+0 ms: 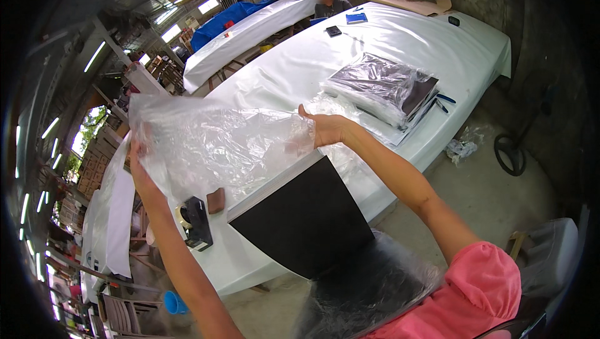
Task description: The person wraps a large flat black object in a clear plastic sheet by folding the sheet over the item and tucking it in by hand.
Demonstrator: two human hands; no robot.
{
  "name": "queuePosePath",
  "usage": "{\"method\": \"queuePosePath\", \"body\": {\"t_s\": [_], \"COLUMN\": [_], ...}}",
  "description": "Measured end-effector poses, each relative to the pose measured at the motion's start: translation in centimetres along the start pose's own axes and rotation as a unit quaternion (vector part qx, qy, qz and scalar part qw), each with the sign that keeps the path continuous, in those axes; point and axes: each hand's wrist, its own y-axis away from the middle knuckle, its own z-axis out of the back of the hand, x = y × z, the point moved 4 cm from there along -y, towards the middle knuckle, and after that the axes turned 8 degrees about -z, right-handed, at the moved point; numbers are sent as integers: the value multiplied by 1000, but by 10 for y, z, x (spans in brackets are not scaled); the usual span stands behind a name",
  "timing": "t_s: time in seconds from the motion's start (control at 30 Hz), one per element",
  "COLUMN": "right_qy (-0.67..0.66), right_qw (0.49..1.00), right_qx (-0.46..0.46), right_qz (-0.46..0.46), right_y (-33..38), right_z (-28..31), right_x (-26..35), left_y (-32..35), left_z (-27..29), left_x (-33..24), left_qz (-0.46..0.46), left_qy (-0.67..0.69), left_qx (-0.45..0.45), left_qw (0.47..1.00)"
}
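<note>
My left hand [139, 151] and right hand [322, 129] each pinch an edge of a crinkly clear plastic bag [219, 145], stretched above a flat, matte black book [306, 220] on the white-covered table [281, 83].

A plastic bag [219, 145] is stretched between the left hand [139, 154] and the right hand [322, 129], above the worktop [281, 76]. A flat board [300, 214] sits below the bag, overhanging the worktop's near edge. Left of the board lies a tape dispenser [195, 220]; a stack of bagged items [384, 89] lies behind and to the right.
</note>
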Motion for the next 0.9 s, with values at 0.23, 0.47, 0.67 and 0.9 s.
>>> {"method": "queuePosePath", "body": {"t_s": [0.23,0.47,0.67,0.9], "right_qy": [48,1,209,206], "right_qw": [981,972,878,867], "right_qx": [-67,-95,-291,-205], "right_qz": [174,215,317,405], "right_y": [11,18,45,54], "right_z": [6,-4,-34,-91], "right_x": [24,45,53,31], "left_y": [10,0,16,30], "left_z": [65,92,99,124], "left_x": [15,32,30,-5], "left_qz": [-54,20,47,-93], "left_qy": [-28,100,66,-587], "left_qx": [45,73,62,-75], "left_qw": [997,992,995,801]}}
